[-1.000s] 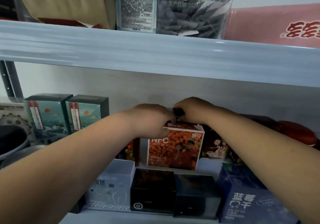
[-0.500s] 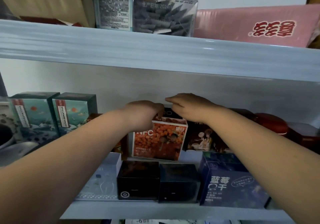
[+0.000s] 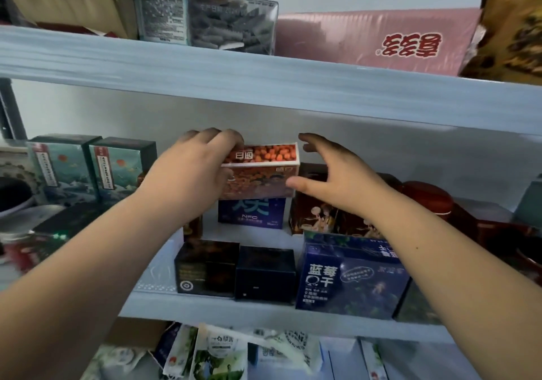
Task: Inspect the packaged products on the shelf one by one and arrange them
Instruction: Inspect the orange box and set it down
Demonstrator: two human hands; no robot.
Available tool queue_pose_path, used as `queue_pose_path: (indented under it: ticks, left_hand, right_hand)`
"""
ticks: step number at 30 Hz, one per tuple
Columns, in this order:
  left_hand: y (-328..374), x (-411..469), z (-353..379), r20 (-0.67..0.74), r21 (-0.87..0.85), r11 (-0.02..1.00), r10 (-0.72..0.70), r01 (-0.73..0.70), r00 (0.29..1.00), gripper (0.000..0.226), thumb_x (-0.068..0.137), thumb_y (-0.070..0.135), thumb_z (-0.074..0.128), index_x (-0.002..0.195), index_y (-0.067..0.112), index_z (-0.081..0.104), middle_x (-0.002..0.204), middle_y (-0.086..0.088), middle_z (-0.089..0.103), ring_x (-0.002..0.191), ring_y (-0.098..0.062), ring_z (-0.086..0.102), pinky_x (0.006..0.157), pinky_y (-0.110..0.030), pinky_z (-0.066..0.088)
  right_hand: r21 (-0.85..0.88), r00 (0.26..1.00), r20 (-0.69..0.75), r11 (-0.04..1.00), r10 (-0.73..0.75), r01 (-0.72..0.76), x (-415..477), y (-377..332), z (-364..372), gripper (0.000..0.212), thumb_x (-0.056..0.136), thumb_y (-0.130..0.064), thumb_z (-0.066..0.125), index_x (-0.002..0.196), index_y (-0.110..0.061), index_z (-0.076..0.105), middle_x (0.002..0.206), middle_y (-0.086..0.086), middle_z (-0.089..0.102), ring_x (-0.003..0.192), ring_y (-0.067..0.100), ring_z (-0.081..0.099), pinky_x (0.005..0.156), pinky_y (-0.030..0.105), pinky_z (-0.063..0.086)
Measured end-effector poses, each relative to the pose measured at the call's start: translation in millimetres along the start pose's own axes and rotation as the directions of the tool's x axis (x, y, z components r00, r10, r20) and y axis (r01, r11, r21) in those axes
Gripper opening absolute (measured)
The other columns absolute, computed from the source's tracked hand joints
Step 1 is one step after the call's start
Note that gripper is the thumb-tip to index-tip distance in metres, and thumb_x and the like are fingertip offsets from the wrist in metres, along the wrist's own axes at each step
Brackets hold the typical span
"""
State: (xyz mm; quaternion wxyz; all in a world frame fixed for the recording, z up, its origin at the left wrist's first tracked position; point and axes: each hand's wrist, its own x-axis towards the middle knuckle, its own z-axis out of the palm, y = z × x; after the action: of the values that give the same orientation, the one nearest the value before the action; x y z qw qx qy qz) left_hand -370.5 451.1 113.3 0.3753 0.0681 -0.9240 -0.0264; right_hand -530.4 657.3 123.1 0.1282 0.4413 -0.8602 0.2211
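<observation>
1. Holds the orange box [image 3: 264, 171] clear of the shelf [image 3: 234, 310] with the left hand [image 3: 190, 177], fingers [image 3: 225, 139] curled over its left end.
2. Spreads the right hand [image 3: 337, 174] wide at the orange box's right end, gripping nothing; thumb at the lower right corner, perhaps touching, though blur hides the contact.
3. Tilts the orange box's top face toward the camera, above a purple box [image 3: 252, 213] farther back.
4. Shows two black boxes [image 3: 205, 268] and a blue box [image 3: 352, 280] along the front edge.
</observation>
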Motion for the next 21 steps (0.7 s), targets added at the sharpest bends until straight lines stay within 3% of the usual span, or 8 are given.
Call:
queue_pose_path:
  ticks: [3,8,12,13,15,18,19,21]
  left_hand:
    - [19,-17,-13,-0.060,-0.032,0.999,-0.028,0.027,0.998,0.044,0.091,0.013,0.065,0.131,0.025,0.052,0.126,-0.005,0.062,0.115,-0.032,0.052,0.091,-0.045,0.046]
    - [56,-45,-36,-0.172,-0.130,0.988,-0.109,0.087,0.979,0.043,0.090,0.011,0.068,0.127,0.028,0.056,0.121,0.006,0.060,0.111,-0.017,0.048,0.087,-0.033,0.038]
    - [79,-73,-51,-0.257,-0.390,0.904,-0.288,0.174,0.923,0.051,0.090,0.013,0.073,0.133,0.036,0.054,0.128,0.018,0.055,0.119,-0.002,0.050,0.093,-0.023,0.043]
    - [83,-82,-53,-0.254,-0.522,0.832,-0.361,0.187,0.898,0.055,0.091,0.015,0.074,0.135,0.039,0.051,0.135,0.018,0.053,0.125,0.000,0.050,0.094,-0.020,0.047]
    - [90,-102,-54,-0.153,-0.799,0.569,-0.507,0.197,0.848,0.059,0.091,0.018,0.075,0.138,0.041,0.047,0.143,0.015,0.050,0.131,-0.003,0.051,0.090,-0.019,0.054]
    - [100,-137,-41,0.097,-0.961,0.154,-0.594,0.231,0.799,0.060,0.090,0.022,0.071,0.145,0.029,0.045,0.136,-0.001,0.058,0.119,-0.017,0.065,0.089,-0.034,0.058]
    - [103,-148,-35,0.165,-0.959,0.098,-0.573,0.268,0.803,0.059,0.091,0.024,0.069,0.145,0.026,0.046,0.131,-0.004,0.062,0.116,-0.019,0.068,0.089,-0.037,0.059]
    - [108,-170,-22,0.268,-0.935,0.064,-0.516,0.349,0.813,0.054,0.088,0.032,0.066,0.139,0.028,0.052,0.125,-0.004,0.067,0.115,-0.023,0.069,0.088,-0.044,0.060]
  right_hand:
    - [0.062,1.000,-0.020,0.998,0.014,-0.013,-14,-2,-2,0.089,0.080,-0.064,0.073,0.155,-0.037,0.033,0.157,-0.006,0.045,0.142,0.019,0.044,0.112,0.047,0.044]
    - [0.189,0.986,-0.160,0.980,-0.039,0.069,-45,-7,-6,0.063,0.083,-0.047,0.079,0.139,-0.033,0.054,0.147,-0.003,0.050,0.133,0.015,0.046,0.113,0.043,0.041]
    - [0.308,0.976,-0.219,0.947,-0.024,0.092,-78,-18,-18,0.051,0.084,-0.047,0.077,0.130,-0.032,0.060,0.144,-0.006,0.045,0.141,0.016,0.036,0.117,0.037,0.030]
    - [0.336,0.975,-0.218,0.936,-0.028,0.102,-87,-20,-19,0.048,0.084,-0.049,0.076,0.126,-0.034,0.061,0.141,-0.008,0.046,0.139,0.016,0.039,0.117,0.038,0.032]
    - [0.396,0.975,-0.222,0.912,-0.017,0.106,-107,-23,-18,0.042,0.084,-0.053,0.074,0.121,-0.035,0.063,0.137,-0.013,0.050,0.134,0.015,0.045,0.114,0.041,0.038]
    - [0.497,0.979,-0.202,0.865,0.035,0.072,-136,-24,-15,0.041,0.089,-0.051,0.070,0.125,-0.031,0.066,0.132,-0.012,0.058,0.121,0.009,0.055,0.100,0.031,0.048]
    - [0.555,0.983,-0.178,0.830,0.054,0.055,-145,-24,-12,0.037,0.091,-0.051,0.069,0.124,-0.033,0.067,0.130,-0.011,0.060,0.117,0.008,0.059,0.094,0.027,0.052]
    - [0.674,0.988,-0.126,0.739,0.092,0.017,-161,-25,-4,0.035,0.088,-0.060,0.070,0.115,-0.040,0.069,0.125,-0.010,0.066,0.112,0.011,0.066,0.090,0.036,0.058]
